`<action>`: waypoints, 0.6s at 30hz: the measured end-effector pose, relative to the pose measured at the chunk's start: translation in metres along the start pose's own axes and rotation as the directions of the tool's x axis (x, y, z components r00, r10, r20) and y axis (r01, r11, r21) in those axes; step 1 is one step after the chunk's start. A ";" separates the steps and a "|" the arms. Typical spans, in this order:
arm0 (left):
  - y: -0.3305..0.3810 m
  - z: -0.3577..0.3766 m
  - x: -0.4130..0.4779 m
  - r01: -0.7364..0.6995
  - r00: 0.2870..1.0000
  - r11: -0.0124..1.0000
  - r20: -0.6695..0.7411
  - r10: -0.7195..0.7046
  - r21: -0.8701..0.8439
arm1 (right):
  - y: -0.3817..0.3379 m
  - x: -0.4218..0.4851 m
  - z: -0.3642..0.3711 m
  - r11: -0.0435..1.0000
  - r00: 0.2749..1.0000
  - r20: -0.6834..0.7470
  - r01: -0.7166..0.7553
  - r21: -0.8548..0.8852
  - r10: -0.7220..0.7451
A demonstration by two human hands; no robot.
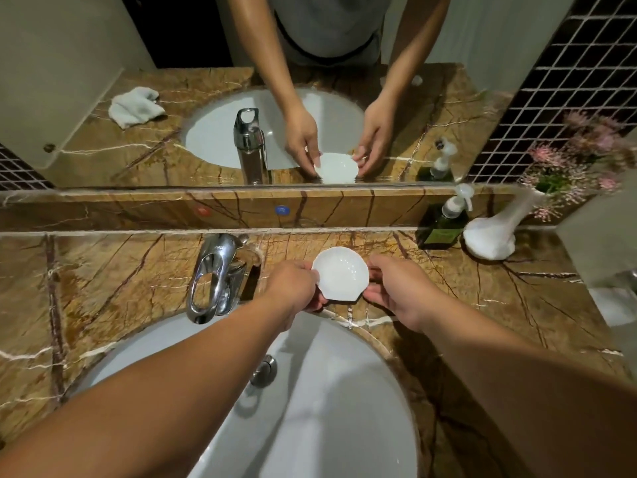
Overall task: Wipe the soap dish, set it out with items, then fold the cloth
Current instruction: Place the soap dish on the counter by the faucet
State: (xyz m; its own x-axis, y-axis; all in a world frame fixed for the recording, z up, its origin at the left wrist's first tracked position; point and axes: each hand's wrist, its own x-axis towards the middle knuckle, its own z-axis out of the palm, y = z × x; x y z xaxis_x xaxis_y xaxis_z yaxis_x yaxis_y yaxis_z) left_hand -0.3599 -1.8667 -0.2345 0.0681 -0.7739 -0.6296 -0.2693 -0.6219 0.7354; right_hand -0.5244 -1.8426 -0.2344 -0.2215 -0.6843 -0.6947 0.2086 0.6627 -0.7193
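A white shell-shaped soap dish point(340, 274) is held over the marble counter behind the basin, right of the tap. My left hand point(293, 288) grips its left edge and my right hand point(393, 288) grips its right edge. The dish is empty and faces up. A crumpled white cloth point(135, 105) shows only in the mirror, lying on the counter near its front corner; the real cloth is out of frame.
A chrome tap point(215, 277) stands left of the dish. A dark green pump bottle point(444, 222) and a white vase point(493, 236) with pink flowers stand at the back right. The white basin point(327, 391) lies below my arms. The mirror rises behind the marble ledge point(241, 208).
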 end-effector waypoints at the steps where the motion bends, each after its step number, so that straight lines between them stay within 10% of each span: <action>1: 0.000 0.000 0.003 -0.014 1.000 0.999 -0.014 0.015 0.050 | -0.001 0.003 0.000 1.000 1.000 0.000 0.001 0.006 -0.001; 18: 0.002 -0.001 0.013 -0.158 0.980 0.964 -0.082 0.179 0.212 | 0.000 0.017 0.009 0.999 0.999 0.035 -0.002 -0.038 0.003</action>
State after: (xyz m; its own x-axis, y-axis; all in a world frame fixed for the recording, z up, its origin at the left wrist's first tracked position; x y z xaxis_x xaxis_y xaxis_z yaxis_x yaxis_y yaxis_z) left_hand -0.3583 -1.8779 -0.2412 0.0976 -0.8801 -0.4647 -0.4745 -0.4516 0.7556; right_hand -0.5197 -1.8568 -0.2460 -0.1870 -0.6925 -0.6968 0.1726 0.6751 -0.7173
